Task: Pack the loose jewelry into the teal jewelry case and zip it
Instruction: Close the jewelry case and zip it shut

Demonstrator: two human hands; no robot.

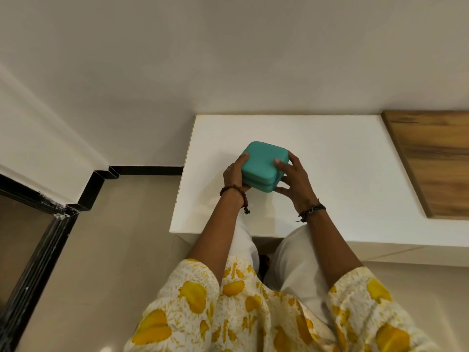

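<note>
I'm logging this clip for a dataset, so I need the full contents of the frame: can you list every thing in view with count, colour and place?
jewelry case: one, teal, closed, on the white table near its left part, held between both hands
table: one, white top, against the wall
wooden board: one, brown, on the table's right side
skirting strip: one, black, along the foot of the wall at left
loose jewelry: none visible on the table
bracelets: beaded brown on the left wrist, dark cord on the right wrist
garment: white with yellow print, bottom of view
left hand: grips the case's left side
right hand: grips the case's right side, thumb on the lid
</note>
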